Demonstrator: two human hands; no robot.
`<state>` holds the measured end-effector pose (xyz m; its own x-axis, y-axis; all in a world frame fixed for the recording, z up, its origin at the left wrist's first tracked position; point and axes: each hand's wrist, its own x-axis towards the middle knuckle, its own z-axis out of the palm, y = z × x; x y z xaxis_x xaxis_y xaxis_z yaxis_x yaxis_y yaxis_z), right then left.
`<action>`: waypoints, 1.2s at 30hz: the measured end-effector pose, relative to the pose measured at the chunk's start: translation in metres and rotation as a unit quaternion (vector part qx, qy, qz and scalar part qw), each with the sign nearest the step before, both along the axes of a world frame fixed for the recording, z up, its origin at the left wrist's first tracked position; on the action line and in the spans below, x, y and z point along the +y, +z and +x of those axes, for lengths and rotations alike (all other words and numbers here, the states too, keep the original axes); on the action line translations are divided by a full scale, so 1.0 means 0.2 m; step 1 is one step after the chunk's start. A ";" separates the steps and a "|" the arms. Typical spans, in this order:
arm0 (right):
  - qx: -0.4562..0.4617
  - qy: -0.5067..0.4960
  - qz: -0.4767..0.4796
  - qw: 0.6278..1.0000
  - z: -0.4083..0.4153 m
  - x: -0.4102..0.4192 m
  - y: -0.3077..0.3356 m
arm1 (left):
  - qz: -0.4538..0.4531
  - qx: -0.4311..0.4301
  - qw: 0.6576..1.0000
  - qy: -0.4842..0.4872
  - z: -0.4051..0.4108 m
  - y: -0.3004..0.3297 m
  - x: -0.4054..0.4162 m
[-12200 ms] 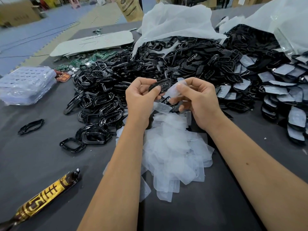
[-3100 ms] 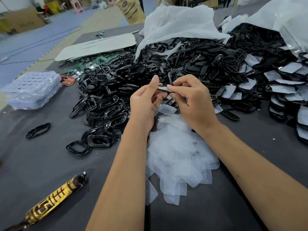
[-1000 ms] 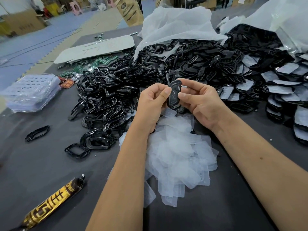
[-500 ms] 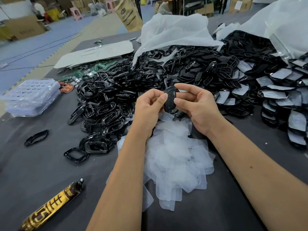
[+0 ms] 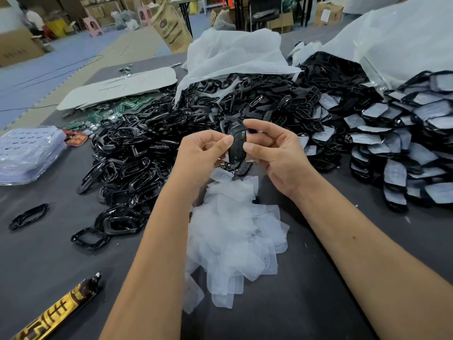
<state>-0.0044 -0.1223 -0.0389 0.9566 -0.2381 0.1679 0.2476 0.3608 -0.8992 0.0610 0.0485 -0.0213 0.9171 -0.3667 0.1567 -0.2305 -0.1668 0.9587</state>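
Note:
Both my hands hold one black plastic shell (image 5: 236,146) upright above the table, in front of a big heap of black frames (image 5: 152,143). My left hand (image 5: 203,155) pinches its left edge with thumb and forefinger. My right hand (image 5: 274,153) grips its right side, the thumb pressed on the front and the fingers curled behind. Below my hands lies a pile of peeled clear film pieces (image 5: 235,236).
Black shells covered with film (image 5: 402,143) are stacked at the right, below white bags (image 5: 392,45). A stack of clear trays (image 5: 27,153) and a lone black frame (image 5: 28,215) lie at the left. A gold-and-brown tube (image 5: 58,312) lies near the front left edge. Green circuit boards (image 5: 103,114) lie further back.
The film strip pinched three seconds ago is gone from my fingers. Over the last second both hands keep hold of the black shell, turned upright and raised slightly.

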 end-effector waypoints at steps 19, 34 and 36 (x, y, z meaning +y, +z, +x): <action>0.221 -0.235 -0.718 0.617 -0.37 -0.76 0.19 | 0.217 -0.230 0.940 -0.131 -0.36 0.04 -1.01; 0.128 -0.116 -0.742 0.648 0.07 -0.29 0.15 | 0.226 -0.156 0.956 0.102 -0.19 -0.01 -0.55; 0.163 -0.096 -0.769 0.611 0.11 -0.27 0.13 | 0.221 -0.130 0.958 0.132 -0.15 0.00 -0.46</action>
